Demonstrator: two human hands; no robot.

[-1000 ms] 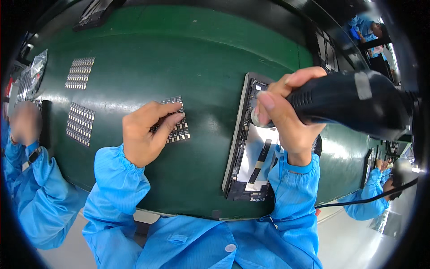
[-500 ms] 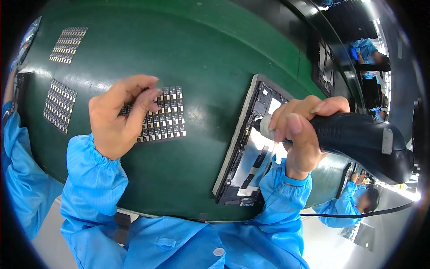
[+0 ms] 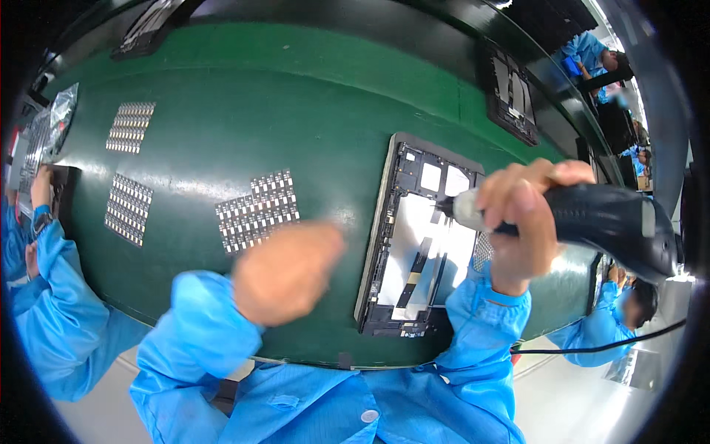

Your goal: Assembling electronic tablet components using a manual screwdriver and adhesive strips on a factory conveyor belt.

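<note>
My right hand (image 3: 521,214) is wrapped round a black electric screwdriver (image 3: 606,222) with a pale grey nose. Its thin tip points left, over an opened tablet (image 3: 403,259) with a black frame and shiny silver inside. The tablet lies on a grey-edged pad (image 3: 381,192). My left hand (image 3: 288,270) is smeared by motion between the near sheet of small parts (image 3: 259,211) and the tablet; its fingers and anything in them cannot be made out. That sheet holds rows of small black-and-white pieces, with a stepped gap at its upper left corner.
Two similar sheets (image 3: 129,209) lie farther left on the green table (image 3: 325,96). Another opened tablet (image 3: 512,96) sits at the back right, and a dark device (image 3: 151,28) at the far left. A co-worker's sleeve (image 3: 63,259) reaches in at the left. A black cord (image 3: 599,348) hangs lower right.
My left hand has moved right and nearer to me, away from the sheet, uncovering it. The screwdriver's tip has drawn slightly back from the tablet's left edge. The view has shifted.
</note>
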